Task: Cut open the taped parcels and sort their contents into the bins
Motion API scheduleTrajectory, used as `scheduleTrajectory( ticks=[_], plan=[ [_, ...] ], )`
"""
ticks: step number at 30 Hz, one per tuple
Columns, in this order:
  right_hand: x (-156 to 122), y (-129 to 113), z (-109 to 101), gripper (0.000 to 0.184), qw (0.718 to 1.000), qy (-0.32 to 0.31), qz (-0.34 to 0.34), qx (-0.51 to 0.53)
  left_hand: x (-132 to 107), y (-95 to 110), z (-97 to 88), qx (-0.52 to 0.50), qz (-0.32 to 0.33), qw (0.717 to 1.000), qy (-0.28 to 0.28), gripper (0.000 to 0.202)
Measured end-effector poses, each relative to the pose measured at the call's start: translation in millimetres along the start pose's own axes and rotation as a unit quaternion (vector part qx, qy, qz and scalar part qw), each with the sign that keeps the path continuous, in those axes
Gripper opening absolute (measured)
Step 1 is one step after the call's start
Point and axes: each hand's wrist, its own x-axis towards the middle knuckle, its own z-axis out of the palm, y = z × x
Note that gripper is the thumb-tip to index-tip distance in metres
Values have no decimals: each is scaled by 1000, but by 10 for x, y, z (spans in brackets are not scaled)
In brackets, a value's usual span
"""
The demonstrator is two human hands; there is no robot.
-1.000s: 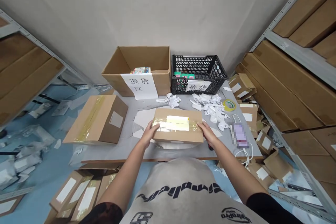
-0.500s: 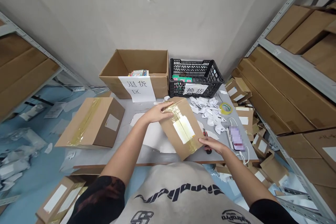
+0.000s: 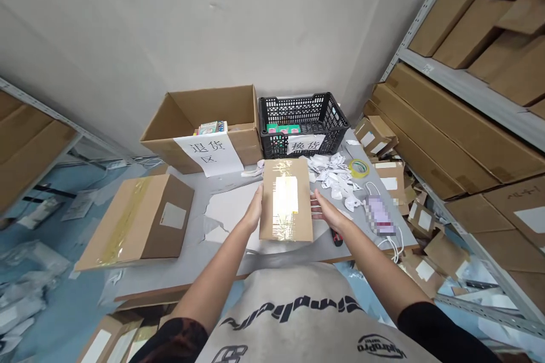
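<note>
A small taped cardboard parcel point(image 3: 285, 199) with a white label lies lengthwise on the grey table point(image 3: 200, 249) in front of me. My left hand point(image 3: 254, 212) rests flat against its left side, fingers stretched out. Along the parcel's right side lies my right hand point(image 3: 326, 212), fingers also extended. Neither hand grips the parcel. A red-handled cutter point(image 3: 336, 237) lies on the table just under my right wrist.
A bigger taped box point(image 3: 140, 218) sits at the table's left. At the back stand an open carton point(image 3: 204, 125) with a paper sign and a black crate point(image 3: 300, 122). Torn labels point(image 3: 336, 178), a tape roll point(image 3: 359, 168) and a phone point(image 3: 378, 215) lie right. Shelves with cartons flank both sides.
The parcel has been turned from lying crosswise to lying lengthwise, away from me. My hands moved from its ends to its long sides, and my view shifted rightward.
</note>
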Motion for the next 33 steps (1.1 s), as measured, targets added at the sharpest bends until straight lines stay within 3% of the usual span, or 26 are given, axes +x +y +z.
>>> scheduleTrajectory(
  ticks=[2,5,9,12,16,22,25,29,33],
  plan=[
    [61,-43,42,56,999,19,-1,32,-26,0,1,-13,-16,1000,6,64],
    [87,-191,118,54,996,21,-43,73,-27,134,-61,-34,-7,998,60,57],
    [15,-472,186,52,987,27,-121,104,-82,352,-200,-129,75,985,85,55],
    [-31,-587,215,60,986,4,-132,96,-148,426,-283,-157,127,977,70,58],
    [6,-475,289,67,995,5,-95,29,-227,287,-291,-108,87,990,31,66],
    [40,-167,244,67,1000,-5,24,-10,-321,-57,-202,-38,23,998,37,62],
    [27,-160,204,64,1000,-7,7,-11,-292,-55,-208,-31,12,999,23,58],
    [41,-305,310,49,998,12,-50,-34,-217,86,-226,-40,2,999,1,52],
    [9,-487,365,42,994,-21,-104,2,-290,229,-304,-28,46,998,23,42]
  ],
)
